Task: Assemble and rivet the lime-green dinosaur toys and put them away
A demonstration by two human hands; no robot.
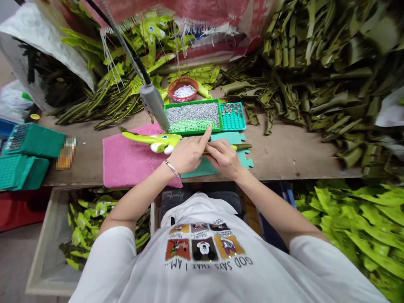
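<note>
A lime-green plastic toy animal [171,140] with a blue eye and a long, pointed part lies across the pink cloth [126,164] and the teal foam mat [202,168]. My left hand [187,155] is over its middle, fingers curled round it and the index finger stretched toward the screw tray. Close beside it, my right hand [224,156] has its fingers bent and pressed together on the toy, whose dark green end [244,146] sticks out to the right. What lies under my fingertips is hidden. A grey electric screwdriver [153,105] hangs just behind the toy.
Behind my hands stand a green tray [193,130] of small screws and a teal tray [232,122] with round metal pieces. A red basket [183,99] holds white pieces. Dark green plastic parts [315,101] pile up at right, teal trays [34,141] at left.
</note>
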